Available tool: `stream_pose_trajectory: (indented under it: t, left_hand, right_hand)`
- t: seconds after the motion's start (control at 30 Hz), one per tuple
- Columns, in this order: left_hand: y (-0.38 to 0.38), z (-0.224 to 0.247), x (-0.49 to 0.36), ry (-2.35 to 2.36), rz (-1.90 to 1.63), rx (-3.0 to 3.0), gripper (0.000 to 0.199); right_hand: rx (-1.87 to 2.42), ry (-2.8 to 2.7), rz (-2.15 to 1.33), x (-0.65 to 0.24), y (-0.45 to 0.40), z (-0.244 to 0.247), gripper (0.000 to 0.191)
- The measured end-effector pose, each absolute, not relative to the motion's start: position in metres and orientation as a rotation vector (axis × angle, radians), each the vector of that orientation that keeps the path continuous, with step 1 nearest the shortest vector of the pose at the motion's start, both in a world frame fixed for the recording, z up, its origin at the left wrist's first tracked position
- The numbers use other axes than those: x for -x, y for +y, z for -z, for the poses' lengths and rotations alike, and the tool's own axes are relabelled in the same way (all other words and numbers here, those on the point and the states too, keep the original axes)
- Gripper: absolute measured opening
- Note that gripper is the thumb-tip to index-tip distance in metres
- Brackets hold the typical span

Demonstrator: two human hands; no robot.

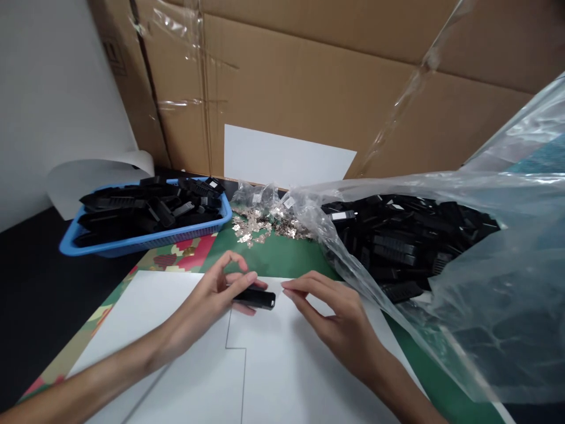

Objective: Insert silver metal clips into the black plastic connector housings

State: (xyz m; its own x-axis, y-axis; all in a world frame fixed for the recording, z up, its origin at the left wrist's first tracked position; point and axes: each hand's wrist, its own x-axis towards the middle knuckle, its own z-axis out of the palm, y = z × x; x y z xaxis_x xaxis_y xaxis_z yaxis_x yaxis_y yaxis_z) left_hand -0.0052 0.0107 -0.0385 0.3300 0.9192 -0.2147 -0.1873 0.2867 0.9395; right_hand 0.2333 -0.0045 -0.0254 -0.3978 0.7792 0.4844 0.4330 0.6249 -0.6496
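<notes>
My left hand holds a black plastic piece above the white paper, thumb on top and fingers beneath. One end of the piece, with a small light spot, points toward my right hand. The thumb and index finger of my right hand are pinched together just right of that end, not touching it. Whatever may be between those fingertips is too small to make out. Small shiny metal pieces lie in a pile beyond my hands.
At the left stands a blue basket full of black plastic pieces. A large clear plastic bag at the right holds many more. Small clear bags lie behind the metal pieces, before a cardboard wall with a white sheet.
</notes>
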Motion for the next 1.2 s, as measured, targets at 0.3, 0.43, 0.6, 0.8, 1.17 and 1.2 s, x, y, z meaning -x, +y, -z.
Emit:
stream_pose_trajectory:
  t: [0.3,0.43,0.6,0.8,1.17,1.2]
  left_hand:
    - [0.007,0.043,0.007,1.034,-0.808,-1.395,0.036]
    - [0.000,0.046,0.008,1.156,-0.876,-1.563,0.030]
    - [-0.007,0.046,0.004,1.209,-0.965,-1.622,0.024]
    - [-0.013,0.051,0.005,1.173,-0.984,-1.771,0.021]
    - [-0.012,0.053,0.008,1.198,-1.011,-1.754,0.017]
    - [-0.012,0.053,0.009,1.184,-1.012,-1.772,0.016]
  right_hand:
    - [1.102,-1.864,-0.709,-0.228,-0.007,0.023,0.013]
    - [1.211,-1.729,-0.766,-0.225,-0.009,0.026,0.010]
    - [1.243,-1.706,-0.758,-0.217,-0.012,0.031,0.006]
    - [1.204,-1.785,-0.587,-0.207,-0.017,0.037,0.008]
    - [1.173,-1.778,-1.082,-0.218,-0.009,0.023,0.024]
    - [1.189,-1.705,-1.185,-0.220,-0.006,0.023,0.023]
